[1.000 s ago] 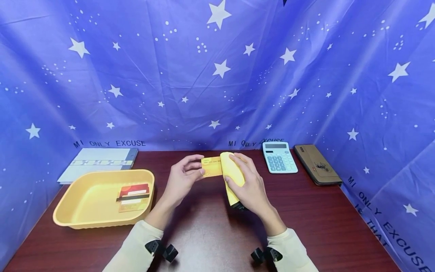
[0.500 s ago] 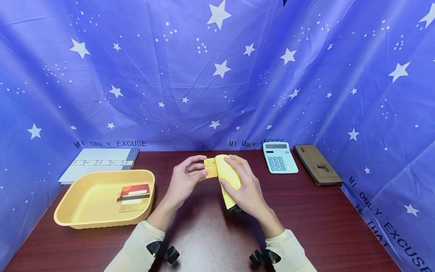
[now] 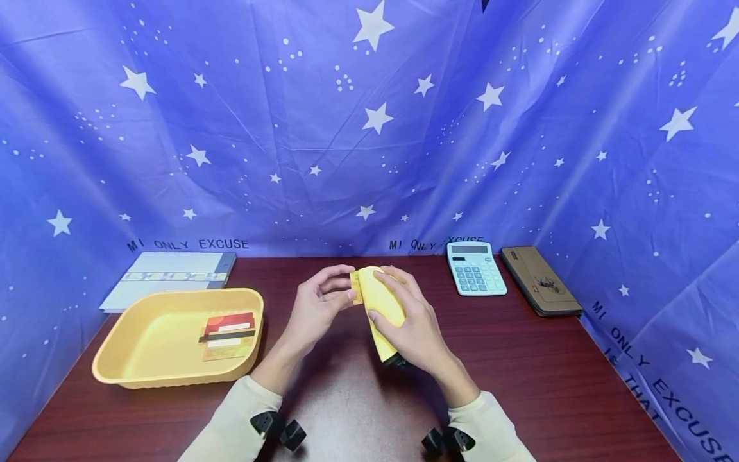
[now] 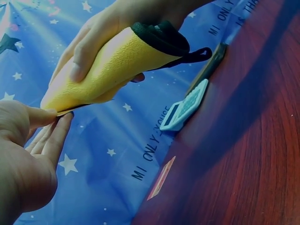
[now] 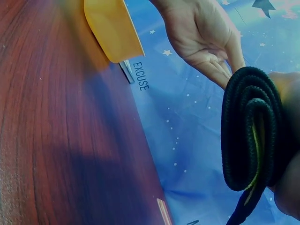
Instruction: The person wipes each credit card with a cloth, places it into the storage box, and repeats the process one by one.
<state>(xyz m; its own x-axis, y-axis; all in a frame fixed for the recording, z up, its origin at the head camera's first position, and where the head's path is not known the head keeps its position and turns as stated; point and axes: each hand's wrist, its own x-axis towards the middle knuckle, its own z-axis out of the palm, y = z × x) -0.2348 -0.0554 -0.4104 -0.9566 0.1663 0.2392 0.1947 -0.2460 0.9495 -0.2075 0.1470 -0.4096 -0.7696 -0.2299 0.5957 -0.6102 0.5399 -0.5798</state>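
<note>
My left hand [image 3: 312,311] pinches the left end of a yellow bank card [image 3: 356,286] between thumb and fingers. Around the rest of that card lies a rolled yellow cloth [image 3: 385,308], gripped by my right hand [image 3: 417,321], so only a narrow strip of card shows. In the left wrist view the cloth [image 4: 117,65] has black edging and a black hanging loop [image 4: 199,55]. Its coiled dark end [image 5: 246,126] faces the right wrist camera. A yellow tray [image 3: 144,333] at the left holds bank cards [image 3: 228,350], red and yellow, overlapping.
A white and grey notebook [image 3: 167,263] lies behind the tray. At the back right are a light-blue calculator [image 3: 478,273] and a brown wallet [image 3: 539,282]. A flat striped card-like piece [image 4: 161,178] lies on the table [image 3: 519,385] in the left wrist view.
My right hand has slid the cloth leftward along the card, covering most of it. My left hand keeps its pinch and has shifted slightly right.
</note>
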